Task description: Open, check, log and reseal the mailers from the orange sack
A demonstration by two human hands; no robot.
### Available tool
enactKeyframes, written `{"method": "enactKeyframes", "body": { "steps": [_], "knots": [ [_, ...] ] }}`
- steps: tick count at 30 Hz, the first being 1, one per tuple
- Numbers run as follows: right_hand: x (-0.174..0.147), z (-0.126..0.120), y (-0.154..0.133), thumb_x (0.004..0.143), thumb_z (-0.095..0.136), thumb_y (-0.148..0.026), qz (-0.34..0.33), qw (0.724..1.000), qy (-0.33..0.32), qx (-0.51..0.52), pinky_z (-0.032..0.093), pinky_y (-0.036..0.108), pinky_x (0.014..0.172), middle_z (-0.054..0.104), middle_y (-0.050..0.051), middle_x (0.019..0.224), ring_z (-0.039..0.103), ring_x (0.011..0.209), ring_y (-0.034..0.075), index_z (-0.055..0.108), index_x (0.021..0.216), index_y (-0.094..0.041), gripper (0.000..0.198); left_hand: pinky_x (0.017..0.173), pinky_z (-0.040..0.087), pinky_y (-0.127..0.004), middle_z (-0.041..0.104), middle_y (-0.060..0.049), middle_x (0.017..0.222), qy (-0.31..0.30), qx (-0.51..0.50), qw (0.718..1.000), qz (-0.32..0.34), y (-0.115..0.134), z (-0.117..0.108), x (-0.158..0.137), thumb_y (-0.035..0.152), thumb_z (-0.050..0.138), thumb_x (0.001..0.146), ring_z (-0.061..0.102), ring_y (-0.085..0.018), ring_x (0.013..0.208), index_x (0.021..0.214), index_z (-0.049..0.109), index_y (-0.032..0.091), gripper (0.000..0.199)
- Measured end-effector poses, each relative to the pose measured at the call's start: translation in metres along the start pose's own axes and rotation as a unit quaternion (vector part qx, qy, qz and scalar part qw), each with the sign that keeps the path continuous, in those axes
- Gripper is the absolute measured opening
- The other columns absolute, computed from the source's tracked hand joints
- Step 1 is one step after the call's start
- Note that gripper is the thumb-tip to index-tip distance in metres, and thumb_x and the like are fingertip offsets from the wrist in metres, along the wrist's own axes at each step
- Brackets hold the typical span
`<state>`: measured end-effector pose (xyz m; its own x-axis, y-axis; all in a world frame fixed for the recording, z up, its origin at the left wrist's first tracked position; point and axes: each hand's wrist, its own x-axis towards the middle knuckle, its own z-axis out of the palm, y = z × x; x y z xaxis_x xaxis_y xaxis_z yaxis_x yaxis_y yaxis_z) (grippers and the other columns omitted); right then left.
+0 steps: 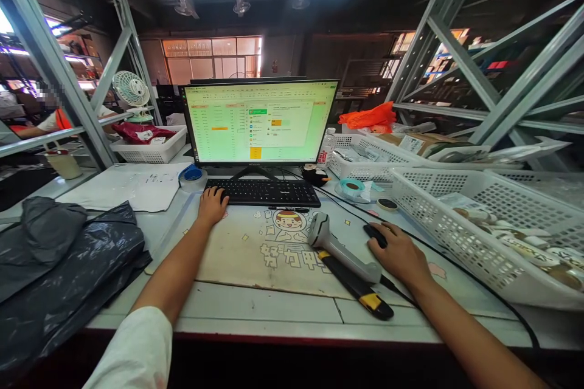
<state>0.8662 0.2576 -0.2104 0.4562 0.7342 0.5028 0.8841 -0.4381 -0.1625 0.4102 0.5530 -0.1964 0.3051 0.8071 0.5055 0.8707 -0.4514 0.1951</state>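
My left hand (212,205) rests on the left end of a black keyboard (274,192), fingers loosely spread over the keys and holding nothing. A black computer mouse (376,234) sits under my right hand (401,255), whose fingers curve over it. Behind the keyboard a lit monitor (219,127) displays a spreadsheet with a smaller window on top. Between my hands a grey barcode scanner (342,249) lies on a desk mat (237,249) printed with a cartoon figure. Beside the scanner is a black and yellow handle (356,285), probably of a cutter.
White plastic baskets (442,231) with packaged items stand at the right; another basket (155,149) is at the back left. Dark plastic bags (91,261) cover the left desk edge. Tape rolls (352,187) lie near the monitor. A scanner cable (483,292) crosses the right side.
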Motion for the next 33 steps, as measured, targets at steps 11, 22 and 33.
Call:
{"method": "enactKeyframes", "body": {
  "steps": [11,22,33],
  "knots": [
    [-0.0003,-0.0011,0.0011,0.093,0.047,-0.042,-0.008,1.0,0.001,0.007,0.059,0.05,0.092,0.061,0.012,0.143,0.063,0.119,0.034,0.069,0.132,-0.023,0.048,0.12,0.037,-0.051,0.052,-0.014,0.154,-0.003,0.004,1.0,-0.002,0.0018,-0.0038,-0.0011,0.046,0.041,0.104,0.043,-0.036,0.144,0.144,0.059,0.019,0.051],
    [0.0002,-0.0087,-0.0059,0.093,0.045,-0.042,0.009,1.0,-0.015,0.003,0.059,0.05,0.09,0.063,0.011,0.14,0.065,0.115,0.034,0.067,0.135,-0.022,0.051,0.12,0.037,-0.051,0.053,-0.014,0.153,-0.003,0.001,1.0,-0.003,0.0027,-0.0051,-0.0007,0.046,0.042,0.104,0.043,-0.036,0.143,0.143,0.06,0.019,0.051],
    [0.0009,-0.0042,-0.0021,0.093,0.046,-0.044,0.014,1.0,-0.015,0.001,0.059,0.053,0.09,0.062,0.013,0.141,0.064,0.117,0.037,0.067,0.135,-0.022,0.053,0.12,0.038,-0.051,0.053,-0.014,0.152,0.0,0.004,1.0,-0.001,0.0026,-0.005,-0.0005,0.046,0.042,0.104,0.044,-0.035,0.142,0.142,0.061,0.019,0.05]
  ]
}}
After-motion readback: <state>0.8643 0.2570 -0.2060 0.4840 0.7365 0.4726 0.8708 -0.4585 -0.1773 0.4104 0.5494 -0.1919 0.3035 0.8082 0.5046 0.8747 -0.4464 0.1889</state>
